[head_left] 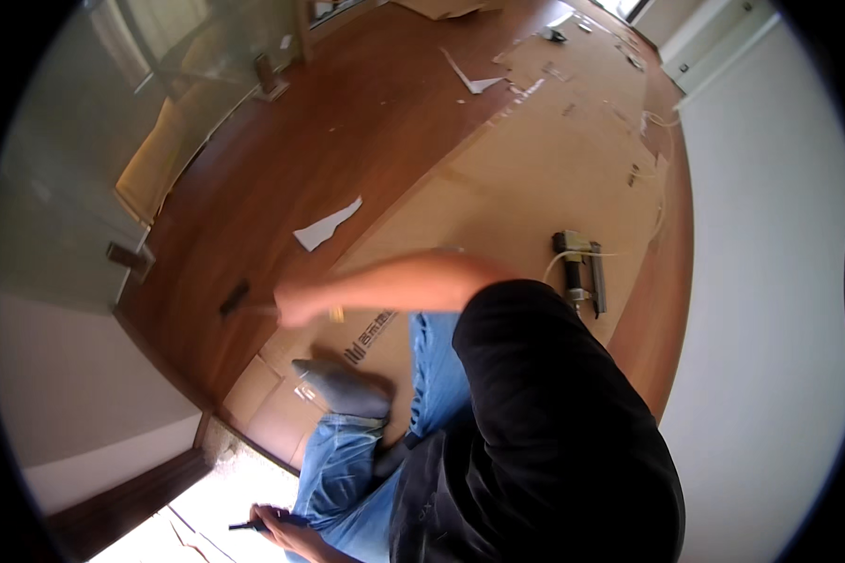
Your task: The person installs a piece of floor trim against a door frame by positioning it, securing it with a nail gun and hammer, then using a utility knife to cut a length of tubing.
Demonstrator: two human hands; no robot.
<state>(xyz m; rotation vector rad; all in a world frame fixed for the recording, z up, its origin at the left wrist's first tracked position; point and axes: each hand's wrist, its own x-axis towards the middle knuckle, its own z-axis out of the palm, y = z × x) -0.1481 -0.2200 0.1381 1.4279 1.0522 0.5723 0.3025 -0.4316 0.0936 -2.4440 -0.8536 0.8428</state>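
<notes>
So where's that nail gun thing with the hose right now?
In the head view the nail gun lies on the cardboard sheet covering the floor, right of centre, just beyond the person's black-sleeved shoulder and near the white wall; neither hand touches it.

Right hand motion-blurred; dark tool in it, perhaps hammer.

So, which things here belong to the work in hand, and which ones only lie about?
In hand:
right hand gripping a blurred dark-headed tool
left hand holding a slim dark tool
cardboard sheet under the person

Lying about:
nail gun on the cardboard
white paper scraps on the wooden floor
</notes>
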